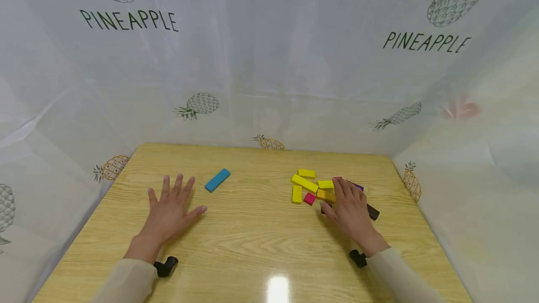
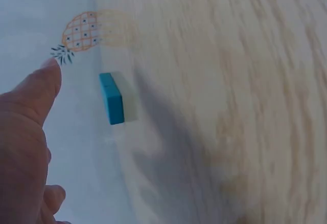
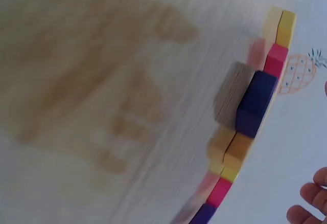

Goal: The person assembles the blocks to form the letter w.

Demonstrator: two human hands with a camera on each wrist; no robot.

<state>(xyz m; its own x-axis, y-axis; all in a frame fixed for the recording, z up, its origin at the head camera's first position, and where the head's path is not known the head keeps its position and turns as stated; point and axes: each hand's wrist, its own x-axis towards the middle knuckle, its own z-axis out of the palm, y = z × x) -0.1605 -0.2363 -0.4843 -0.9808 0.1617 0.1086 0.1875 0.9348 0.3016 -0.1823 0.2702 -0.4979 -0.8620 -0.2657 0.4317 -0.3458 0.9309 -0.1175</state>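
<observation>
My left hand (image 1: 166, 214) is spread over the left part of the table, fingers straight and thumb out, holding nothing. Just beyond its thumb and right of its fingertips lies a blue rectangular block (image 1: 217, 180); the left wrist view also shows this block (image 2: 113, 100), apart from the hand. My right hand (image 1: 351, 212) hovers over a cluster of coloured blocks, its fingers loosely extended, and partly hides them. Around it lie a yellow block (image 1: 305, 183), a small red block (image 1: 309, 198), an orange block (image 1: 325, 195) and a dark brown block (image 1: 373, 212). The right wrist view shows fingertips (image 3: 314, 198) apart from the blocks.
The wooden table (image 1: 252, 242) bears several more yellow blocks left of the right hand and a purple block (image 1: 358, 186) beyond it. A pale curtain (image 1: 269, 60) printed with pineapples surrounds the table's back and sides.
</observation>
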